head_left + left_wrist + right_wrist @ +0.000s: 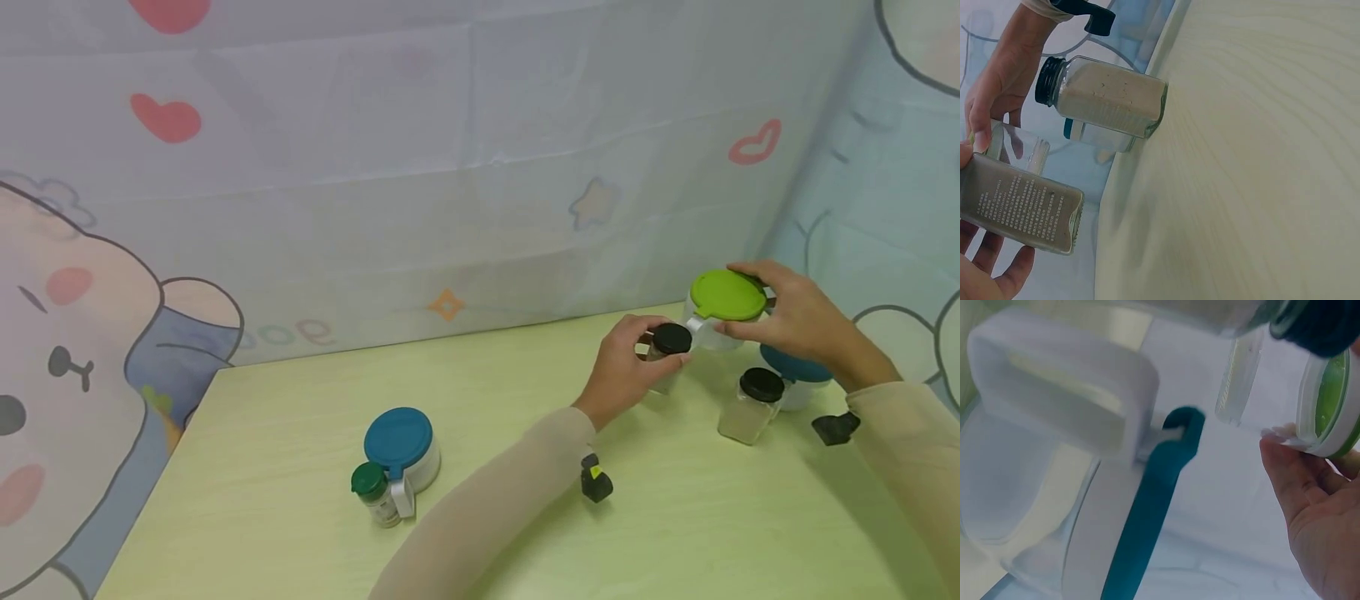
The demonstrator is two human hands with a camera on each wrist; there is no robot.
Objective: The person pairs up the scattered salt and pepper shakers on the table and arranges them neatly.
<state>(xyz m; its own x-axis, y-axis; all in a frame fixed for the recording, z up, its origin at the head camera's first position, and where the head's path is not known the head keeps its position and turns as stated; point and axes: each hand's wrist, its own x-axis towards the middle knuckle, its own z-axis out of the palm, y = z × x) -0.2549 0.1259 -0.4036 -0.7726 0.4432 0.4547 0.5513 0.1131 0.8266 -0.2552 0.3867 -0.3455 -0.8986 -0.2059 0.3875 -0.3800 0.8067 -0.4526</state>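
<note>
My left hand [618, 367] grips a square glass spice jar [663, 383] with a black lid, thumb and fingers on either side near its top. Printed text covers this jar's face in the left wrist view, where its base shows raised off the table. Beside it, my right hand [810, 321] holds a clear container with a green lid [727, 295] by the lid's edge, fingers spread around the rim. The container's white handle [697, 322] points toward the left hand. Much of its clear body is hidden in the head view.
Below my right hand stand another black-lidded spice jar [750, 407] and a blue-lidded container [804, 392], partly covered by the arm. Farther left, a second blue-lidded container [401, 446] stands next to a small green-capped shaker [377, 496]. A printed cloth [480, 183] hangs behind the table [300, 433].
</note>
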